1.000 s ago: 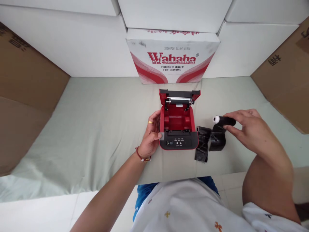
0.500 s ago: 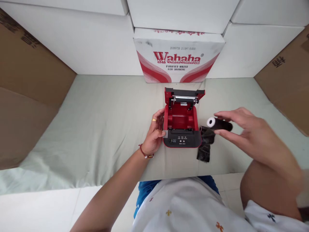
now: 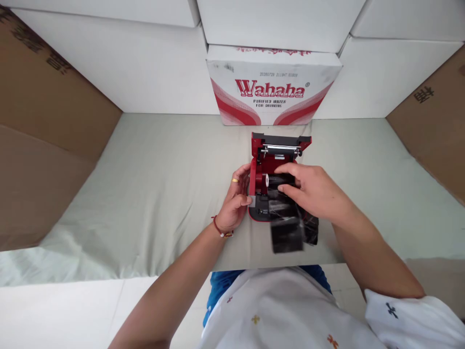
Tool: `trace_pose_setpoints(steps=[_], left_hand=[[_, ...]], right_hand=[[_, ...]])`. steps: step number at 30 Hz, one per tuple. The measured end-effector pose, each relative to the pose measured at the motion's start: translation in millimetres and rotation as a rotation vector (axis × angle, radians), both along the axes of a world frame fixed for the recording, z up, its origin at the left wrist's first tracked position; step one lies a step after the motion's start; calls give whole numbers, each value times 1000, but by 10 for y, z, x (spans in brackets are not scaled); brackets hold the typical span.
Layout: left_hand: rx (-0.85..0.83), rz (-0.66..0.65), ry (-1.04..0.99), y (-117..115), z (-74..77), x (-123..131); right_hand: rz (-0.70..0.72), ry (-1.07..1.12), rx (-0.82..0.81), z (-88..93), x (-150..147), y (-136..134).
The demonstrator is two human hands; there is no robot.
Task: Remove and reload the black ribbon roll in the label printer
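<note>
Two hands meet at the open red printer on the tabletop. The left hand clasps its side with curled fingers; the right hand grips the black roll inside its bay, film trailing forward

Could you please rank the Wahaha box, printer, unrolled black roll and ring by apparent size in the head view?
1. Wahaha box
2. printer, in the left hand, and roll, in the right hand: about alike
3. ring
</note>
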State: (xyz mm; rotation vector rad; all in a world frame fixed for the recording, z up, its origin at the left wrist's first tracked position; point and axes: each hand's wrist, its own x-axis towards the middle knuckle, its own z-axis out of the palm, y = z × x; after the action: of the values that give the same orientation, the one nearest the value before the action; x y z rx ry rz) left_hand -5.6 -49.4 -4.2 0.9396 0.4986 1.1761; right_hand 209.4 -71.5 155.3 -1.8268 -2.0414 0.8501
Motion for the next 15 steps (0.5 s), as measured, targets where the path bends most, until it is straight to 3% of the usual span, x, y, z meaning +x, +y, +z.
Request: trace_pose_setpoints(steps=[4,12,15], left_hand=[[15,-14,13,4,-4,-8],[59,-1,53,19,-36,-2],[261,183,210,-63,-23,-28]], right_hand=[[6,-279,11,-139,-159,146],[51,-582,29,-150,-259,243],[69,-619,4,-132,-306,271]])
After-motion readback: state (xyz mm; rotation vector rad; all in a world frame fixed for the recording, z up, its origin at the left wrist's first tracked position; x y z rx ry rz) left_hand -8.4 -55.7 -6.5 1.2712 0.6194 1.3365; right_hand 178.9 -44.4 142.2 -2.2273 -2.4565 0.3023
